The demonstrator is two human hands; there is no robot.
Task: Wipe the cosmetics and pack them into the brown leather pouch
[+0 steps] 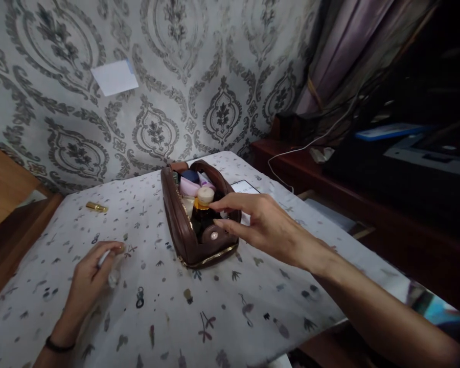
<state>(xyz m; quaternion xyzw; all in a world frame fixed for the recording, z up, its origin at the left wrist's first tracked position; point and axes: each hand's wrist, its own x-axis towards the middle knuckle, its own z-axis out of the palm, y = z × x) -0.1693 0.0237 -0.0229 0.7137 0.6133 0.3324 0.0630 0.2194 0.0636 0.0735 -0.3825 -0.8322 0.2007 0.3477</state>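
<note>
A brown leather bag (176,220) stands unzipped on the patterned white cloth. Inside it are a bottle with a yellow neck and pale cap (206,195), a pink item (189,187) and a dark blue round item (190,176). My right hand (268,225) reaches over the bag's right side, thumb and fingers apart beside the bottle, with nothing between them. My left hand (90,276) rests on the cloth left of the bag, its fingers closed around a small clear item (114,277) that is too blurred to name.
A gold tube (96,207) lies at the left of the cloth. Behind the bag's right side is a phone (244,187). A white cable (310,144) runs over the dark red furniture (287,158) at the right. A patterned wall (168,102) rises behind.
</note>
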